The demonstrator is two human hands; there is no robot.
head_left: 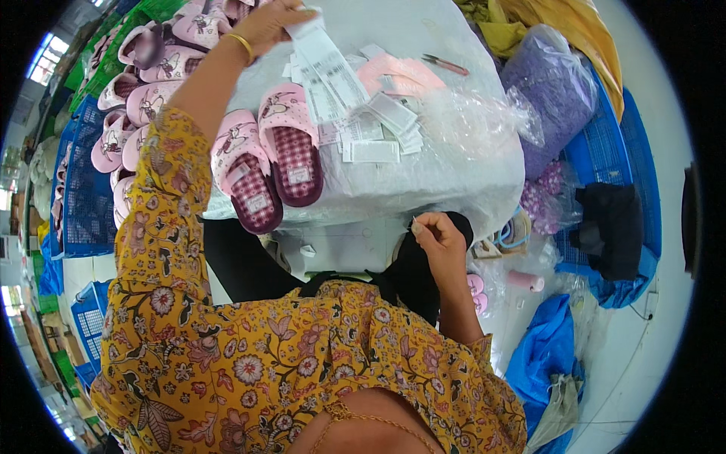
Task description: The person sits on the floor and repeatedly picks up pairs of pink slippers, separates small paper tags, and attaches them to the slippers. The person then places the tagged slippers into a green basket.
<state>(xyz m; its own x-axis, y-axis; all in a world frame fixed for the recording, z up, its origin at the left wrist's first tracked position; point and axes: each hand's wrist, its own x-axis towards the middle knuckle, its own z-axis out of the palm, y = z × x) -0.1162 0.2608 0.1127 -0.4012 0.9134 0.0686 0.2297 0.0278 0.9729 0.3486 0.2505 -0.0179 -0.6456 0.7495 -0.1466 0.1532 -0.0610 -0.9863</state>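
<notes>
My left hand [274,24] reaches to the far side of the table, its fingers closed on one end of a strip of white printed labels [325,68]. The strip hangs down over a loose pile of more white labels [376,151]. Just nearer than that hand, a pair of pink slippers [291,136] with plaid insoles lies on the table, toes pointing away from me. Over my right thigh, below the table's near edge, my right hand [442,240] is held with thumb and finger pinched together. Something tiny shows at their tips, too small to name.
Many pink slippers [147,102] are heaped at the left beside a blue crate [87,189]. Pink cards [401,74], small snips [446,65] and clear plastic wrap [473,125] lie on the plastic-covered table [484,178]. A purple bagged bundle [548,83] stands at the right.
</notes>
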